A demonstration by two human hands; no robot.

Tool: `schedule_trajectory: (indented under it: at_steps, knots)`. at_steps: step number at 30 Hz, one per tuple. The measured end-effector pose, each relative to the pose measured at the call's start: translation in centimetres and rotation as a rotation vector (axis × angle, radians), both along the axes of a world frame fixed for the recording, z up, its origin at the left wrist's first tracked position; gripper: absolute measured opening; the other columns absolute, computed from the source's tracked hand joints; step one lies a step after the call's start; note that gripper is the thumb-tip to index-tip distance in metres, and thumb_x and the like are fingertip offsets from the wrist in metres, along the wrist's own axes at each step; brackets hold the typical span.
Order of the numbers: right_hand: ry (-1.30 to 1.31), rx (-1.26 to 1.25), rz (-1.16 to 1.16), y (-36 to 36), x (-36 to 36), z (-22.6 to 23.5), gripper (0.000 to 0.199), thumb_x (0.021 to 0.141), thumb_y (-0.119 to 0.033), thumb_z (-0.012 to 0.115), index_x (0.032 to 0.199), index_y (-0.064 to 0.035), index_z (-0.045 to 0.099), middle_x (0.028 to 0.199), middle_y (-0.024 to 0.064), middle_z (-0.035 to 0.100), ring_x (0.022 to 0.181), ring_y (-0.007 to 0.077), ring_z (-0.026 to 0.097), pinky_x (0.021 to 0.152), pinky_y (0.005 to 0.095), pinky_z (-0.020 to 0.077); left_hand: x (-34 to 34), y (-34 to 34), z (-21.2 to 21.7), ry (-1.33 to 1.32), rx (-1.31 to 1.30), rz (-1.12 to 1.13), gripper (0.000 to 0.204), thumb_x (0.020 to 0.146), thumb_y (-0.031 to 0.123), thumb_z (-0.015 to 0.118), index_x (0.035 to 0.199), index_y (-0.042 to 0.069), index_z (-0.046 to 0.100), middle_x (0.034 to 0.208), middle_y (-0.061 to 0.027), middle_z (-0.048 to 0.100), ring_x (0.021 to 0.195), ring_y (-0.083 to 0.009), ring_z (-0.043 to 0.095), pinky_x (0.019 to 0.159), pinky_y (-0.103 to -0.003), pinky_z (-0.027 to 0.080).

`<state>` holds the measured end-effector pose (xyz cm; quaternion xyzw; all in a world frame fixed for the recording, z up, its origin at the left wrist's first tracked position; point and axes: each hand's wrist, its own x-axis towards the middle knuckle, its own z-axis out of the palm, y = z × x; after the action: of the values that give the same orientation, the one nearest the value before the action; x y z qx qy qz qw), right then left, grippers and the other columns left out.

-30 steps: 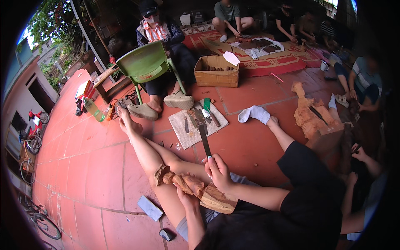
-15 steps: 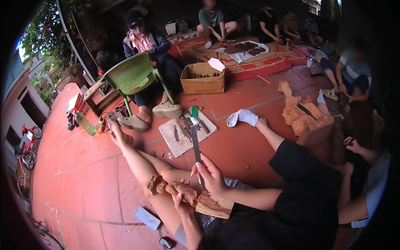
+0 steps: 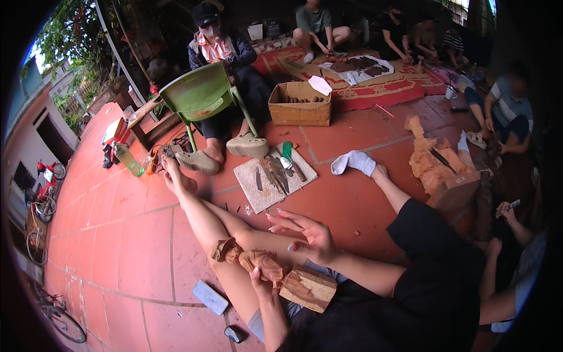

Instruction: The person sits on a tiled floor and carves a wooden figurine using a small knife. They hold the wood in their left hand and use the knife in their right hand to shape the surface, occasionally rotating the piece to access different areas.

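A carved wooden figure (image 3: 264,265) lies tilted across my lap, with a hat-like top and an uncut square block as its base (image 3: 308,287). My left hand (image 3: 262,286) is closed around its lower part from below, the thumb pressed against the carving. Just above the figure, my right hand (image 3: 314,239) is raised, fingers stretched and apart, with no tool visible in it. Beyond my legs, several carving tools (image 3: 272,179), one with a white handle, lie on a pale mat (image 3: 252,196).
A phone (image 3: 210,297) and a dark mouse-shaped object (image 3: 234,334) lie on the tiles at left. Ahead are a green chair (image 3: 196,94), a seated person and a cardboard box (image 3: 300,114). At right stands a rough wood carving (image 3: 434,158); other people work nearby.
The long metal blade that was in my right hand is no longer visible, and the fingers have spread. My left hand still holds the figure, now turned slightly. The view has shifted a little.
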<state>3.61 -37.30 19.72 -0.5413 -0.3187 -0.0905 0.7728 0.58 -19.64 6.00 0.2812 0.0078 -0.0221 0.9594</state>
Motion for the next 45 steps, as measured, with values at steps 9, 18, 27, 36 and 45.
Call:
schedule_trajectory:
  at_steps: [9,18,27,36,45]
  knots:
    - [0.271,0.095,-0.326,-1.1,1.0,0.2,0.024,0.094,-0.019,0.06,0.102,0.0031,0.062,0.071,0.0055,0.063,0.064,0.0106,0.062,0.061,0.0222,0.049,1.5,-0.6,-0.1,-0.114,-0.273,-0.076,0.089,0.079,0.05,0.067,0.141,0.001,0.028,0.111,-0.0143,0.055,0.108,-0.0278,0.054,0.111,-0.049,0.03]
    - [0.141,-0.029,-0.066,1.6,-0.5,-0.7,0.024,0.097,-0.019,0.054,0.098,0.0043,0.059,0.083,0.0067,0.062,0.06,0.0075,0.056,0.056,0.0211,0.0453,1.4,0.4,-1.2,-0.08,-0.205,-0.111,0.085,0.085,0.072,0.041,0.128,-0.001,0.041,0.095,-0.0169,0.06,0.088,-0.0287,0.061,0.085,-0.047,0.051]
    - [0.306,-0.054,0.048,3.6,0.0,-4.5,0.022,0.095,-0.019,0.059,0.102,0.0019,0.059,0.077,0.0049,0.064,0.068,0.0073,0.061,0.062,0.0213,0.0475,1.8,-0.5,0.6,0.082,-0.197,0.033,0.087,0.088,0.07,0.036,0.132,-0.004,0.04,0.091,-0.0167,0.063,0.081,-0.0247,0.064,0.069,-0.033,0.055]
    - [0.198,-0.436,-0.104,3.4,1.5,-4.7,0.025,0.089,-0.019,0.067,0.083,0.0051,0.067,0.072,0.0074,0.064,0.064,0.0102,0.058,0.058,0.0256,0.0461,1.8,-0.4,0.7,0.038,-0.178,0.004,0.084,0.089,0.068,0.035,0.133,-0.004,0.04,0.098,-0.0177,0.063,0.085,-0.0251,0.063,0.072,-0.035,0.055]
    - [0.122,-0.475,-0.119,2.2,0.1,-6.1,0.024,0.089,-0.014,0.065,0.075,0.0045,0.067,0.068,0.0083,0.063,0.059,0.0121,0.056,0.055,0.0276,0.043,1.7,-0.2,0.2,0.05,-0.108,0.074,0.086,0.09,0.066,0.037,0.132,-0.009,0.039,0.093,-0.0189,0.062,0.085,-0.0253,0.063,0.073,-0.035,0.054]
